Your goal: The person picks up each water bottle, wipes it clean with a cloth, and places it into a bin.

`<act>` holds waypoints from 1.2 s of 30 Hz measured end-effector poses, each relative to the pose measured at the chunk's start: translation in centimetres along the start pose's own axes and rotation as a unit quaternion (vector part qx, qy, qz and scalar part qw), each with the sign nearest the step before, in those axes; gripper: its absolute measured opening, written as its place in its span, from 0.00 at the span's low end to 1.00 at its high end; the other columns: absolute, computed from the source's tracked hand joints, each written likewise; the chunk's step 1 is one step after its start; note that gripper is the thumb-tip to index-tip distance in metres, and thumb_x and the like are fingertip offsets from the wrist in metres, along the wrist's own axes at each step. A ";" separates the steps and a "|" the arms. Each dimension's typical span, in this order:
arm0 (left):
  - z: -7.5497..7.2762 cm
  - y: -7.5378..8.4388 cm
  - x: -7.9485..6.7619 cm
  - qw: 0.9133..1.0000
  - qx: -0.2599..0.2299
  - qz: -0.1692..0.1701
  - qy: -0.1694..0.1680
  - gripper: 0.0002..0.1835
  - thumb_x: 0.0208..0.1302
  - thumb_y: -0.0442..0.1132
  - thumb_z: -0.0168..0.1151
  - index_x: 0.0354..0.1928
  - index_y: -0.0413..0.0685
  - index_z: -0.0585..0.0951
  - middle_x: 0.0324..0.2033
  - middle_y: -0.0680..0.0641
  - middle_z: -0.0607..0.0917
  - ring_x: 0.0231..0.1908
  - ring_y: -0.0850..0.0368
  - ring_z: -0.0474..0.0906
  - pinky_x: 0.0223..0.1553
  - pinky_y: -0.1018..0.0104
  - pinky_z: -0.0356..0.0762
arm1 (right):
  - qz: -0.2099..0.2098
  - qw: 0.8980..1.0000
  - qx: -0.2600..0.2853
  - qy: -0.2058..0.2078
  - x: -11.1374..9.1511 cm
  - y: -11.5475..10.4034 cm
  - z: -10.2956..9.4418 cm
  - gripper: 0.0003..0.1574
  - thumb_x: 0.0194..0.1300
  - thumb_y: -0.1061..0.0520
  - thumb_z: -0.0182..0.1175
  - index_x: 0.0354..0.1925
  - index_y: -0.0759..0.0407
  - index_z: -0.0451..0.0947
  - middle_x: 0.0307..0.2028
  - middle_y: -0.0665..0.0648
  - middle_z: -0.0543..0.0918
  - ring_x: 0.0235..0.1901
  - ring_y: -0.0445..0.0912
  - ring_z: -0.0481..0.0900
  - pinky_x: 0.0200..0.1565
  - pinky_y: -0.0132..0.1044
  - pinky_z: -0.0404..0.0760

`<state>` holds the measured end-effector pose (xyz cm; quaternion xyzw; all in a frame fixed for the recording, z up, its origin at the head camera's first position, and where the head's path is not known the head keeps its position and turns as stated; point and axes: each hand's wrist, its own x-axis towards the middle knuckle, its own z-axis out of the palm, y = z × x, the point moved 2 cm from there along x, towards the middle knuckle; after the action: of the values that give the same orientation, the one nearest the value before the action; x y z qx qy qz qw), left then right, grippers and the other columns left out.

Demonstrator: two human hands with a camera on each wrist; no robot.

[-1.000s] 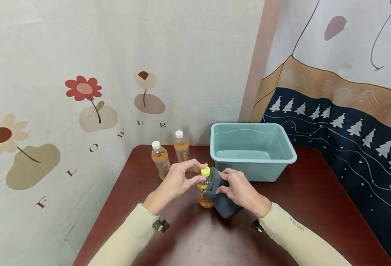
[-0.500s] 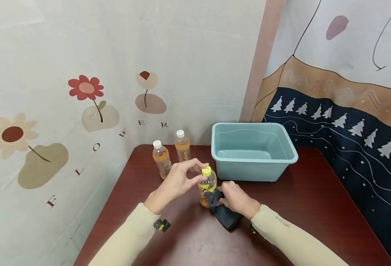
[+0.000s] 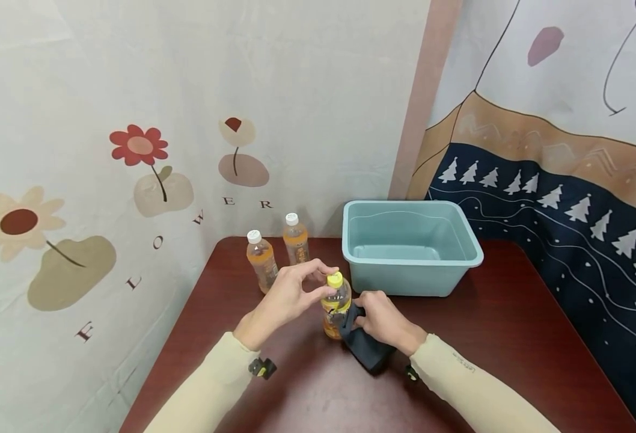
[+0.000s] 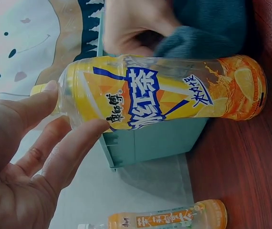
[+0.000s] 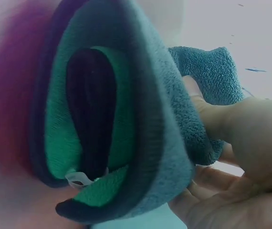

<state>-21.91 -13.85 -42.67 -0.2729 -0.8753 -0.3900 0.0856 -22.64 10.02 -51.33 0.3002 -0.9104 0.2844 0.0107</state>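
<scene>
A tea bottle [image 3: 331, 308] with a yellow label stands upright on the table, amber liquid in its lower part. My left hand [image 3: 287, 296] pinches its yellow cap [image 3: 335, 280] between thumb and fingers. In the left wrist view, orange slices and Chinese characters show on the bottle's label [image 4: 141, 95]. My right hand [image 3: 385, 322] grips a dark grey cloth [image 3: 371, 352] by a bunched part, held right at the bottle's right side. The rest of the cloth hangs down towards the tabletop. The right wrist view shows the terry cloth [image 5: 162, 119] folded, with a dark hem, between thumb and fingers.
Two white-capped bottles, a nearer one [image 3: 262, 264] and a farther one [image 3: 296, 242], stand at the back left. Behind the hands is a light blue plastic tub [image 3: 412, 278]. Printed curtains [image 3: 318, 108] rise behind the dark red table [image 3: 491, 355].
My right hand has moved the cloth down from the bottle's shoulder to its lower side, then barely upward. The left hand stays on the cap, and the bottle keeps its place.
</scene>
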 end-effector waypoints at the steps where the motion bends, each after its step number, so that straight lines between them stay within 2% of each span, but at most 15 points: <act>1: 0.0 0.0 0.0 1.000 -0.001 0.001 0.001 0.17 0.73 0.42 0.85 0.60 0.61 0.92 0.50 0.54 0.98 0.48 0.56 0.94 0.42 0.64 0.89 | 0.000 1.000 0.002 0.009 -0.1 -0.2 -0.4 0.20 0.67 0.71 0.79 0.53 0.55 0.98 0.37 0.52 0.93 0.41 0.47 0.91 0.38 0.31 0.83; 6: 0.0 -0.1 0.1 1.000 -0.009 0.000 0.002 0.17 0.72 0.41 0.85 0.59 0.60 0.92 0.53 0.53 0.98 0.47 0.57 0.94 0.41 0.62 0.91 | 0.000 0.999 0.011 0.044 -0.3 -1.4 -2.5 0.22 0.68 0.70 0.80 0.58 0.58 0.97 0.39 0.53 0.91 0.42 0.46 0.90 0.40 0.32 0.83; 9: -0.1 -0.2 0.1 1.000 -0.011 -0.002 0.000 0.17 0.72 0.41 0.85 0.59 0.60 0.92 0.54 0.54 0.98 0.47 0.57 0.94 0.40 0.65 0.89 | -0.001 0.998 0.009 0.060 -0.3 -2.1 -3.8 0.26 0.68 0.67 0.83 0.63 0.61 0.94 0.40 0.54 0.92 0.42 0.44 0.90 0.40 0.32 0.84; 13: -0.1 -0.3 0.1 1.000 -0.013 -0.007 -0.003 0.17 0.72 0.41 0.85 0.59 0.61 0.93 0.53 0.54 0.98 0.47 0.58 0.94 0.37 0.68 0.87 | -0.003 0.998 0.010 0.068 -0.1 -3.1 -5.3 0.31 0.69 0.63 0.84 0.68 0.64 0.91 0.43 0.56 0.92 0.40 0.42 0.87 0.39 0.32 0.83; 18: -0.2 -0.1 0.1 1.000 -0.021 -0.005 -0.004 0.17 0.72 0.40 0.85 0.59 0.60 0.93 0.55 0.53 0.98 0.47 0.57 0.95 0.40 0.68 0.89 | -0.005 0.997 0.016 0.073 -0.1 -4.0 -6.6 0.36 0.67 0.58 0.87 0.70 0.64 0.89 0.46 0.57 0.92 0.40 0.42 0.86 0.40 0.31 0.83; 24: -0.2 -0.1 0.1 1.000 -0.024 -0.005 -0.003 0.16 0.72 0.39 0.85 0.58 0.58 0.93 0.54 0.52 0.98 0.48 0.56 0.95 0.45 0.53 0.95 | -0.014 0.996 0.023 0.087 0.2 -4.7 -7.3 0.37 0.68 0.55 0.87 0.70 0.65 0.89 0.47 0.57 0.91 0.40 0.42 0.84 0.40 0.32 0.82; 26: -0.2 -0.1 0.1 1.000 -0.025 -0.007 -0.004 0.16 0.72 0.38 0.84 0.59 0.58 0.93 0.55 0.52 0.98 0.48 0.56 0.95 0.46 0.54 0.96 | -0.013 0.996 0.024 0.086 0.2 -4.8 -7.3 0.37 0.68 0.55 0.86 0.70 0.65 0.89 0.47 0.57 0.91 0.40 0.42 0.83 0.40 0.31 0.82; 31: -0.2 -0.1 0.1 1.000 -0.022 -0.009 -0.007 0.17 0.72 0.39 0.84 0.59 0.59 0.93 0.55 0.53 0.98 0.48 0.57 0.94 0.47 0.66 0.93 | -0.009 0.996 0.024 0.084 0.2 -4.8 -7.4 0.37 0.67 0.55 0.87 0.70 0.65 0.89 0.47 0.57 0.91 0.41 0.43 0.84 0.41 0.32 0.83; 34: -0.3 0.1 0.1 1.000 -0.017 -0.010 -0.008 0.17 0.72 0.38 0.85 0.59 0.58 0.93 0.54 0.52 0.98 0.49 0.55 0.95 0.49 0.62 0.93 | -0.011 0.996 0.021 0.083 0.1 -4.7 -7.5 0.38 0.67 0.54 0.87 0.70 0.65 0.89 0.46 0.57 0.91 0.42 0.43 0.85 0.41 0.32 0.84; 36: -0.3 0.3 0.2 1.000 -0.011 -0.011 -0.011 0.17 0.73 0.38 0.85 0.59 0.57 0.92 0.54 0.52 0.98 0.49 0.52 0.95 0.51 0.56 0.95 | -0.011 0.997 0.017 0.081 0.0 -4.7 -7.6 0.38 0.66 0.54 0.88 0.70 0.64 0.89 0.46 0.57 0.91 0.41 0.43 0.84 0.41 0.32 0.83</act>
<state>-21.90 -13.84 -42.23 -0.2686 -0.8747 -0.3973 0.0693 -21.18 10.93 -42.62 0.2864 -0.8982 0.3231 0.0821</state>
